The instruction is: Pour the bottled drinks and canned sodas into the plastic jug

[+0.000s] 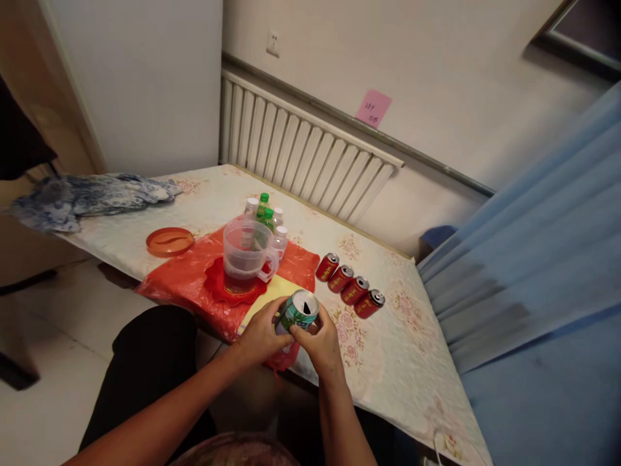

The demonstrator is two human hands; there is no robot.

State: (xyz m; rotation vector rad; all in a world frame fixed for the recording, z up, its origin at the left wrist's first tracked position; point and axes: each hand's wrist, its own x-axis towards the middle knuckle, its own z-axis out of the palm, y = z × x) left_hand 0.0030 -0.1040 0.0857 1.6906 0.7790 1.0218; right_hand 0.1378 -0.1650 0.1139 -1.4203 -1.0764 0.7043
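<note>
Both my hands hold a green and white drinks can (297, 311) near the table's front edge; its top shows a dark opening. My left hand (261, 334) wraps the can's left side. My right hand (320, 340) grips it from the right, fingers curled near the rim. Just beyond stands a clear plastic jug (246, 257) with a little dark liquid, on a red mat (228, 288). To the right of the can lies a row of several red cans (350, 286).
Several small bottles (266, 213) stand behind the jug. An orange lid (169, 241) and a blue patterned cloth (82, 197) lie at the left. A red plastic sheet (187, 281) covers part of the floral table (402, 362). Radiator (301, 152) behind, blue curtain (543, 291) at right.
</note>
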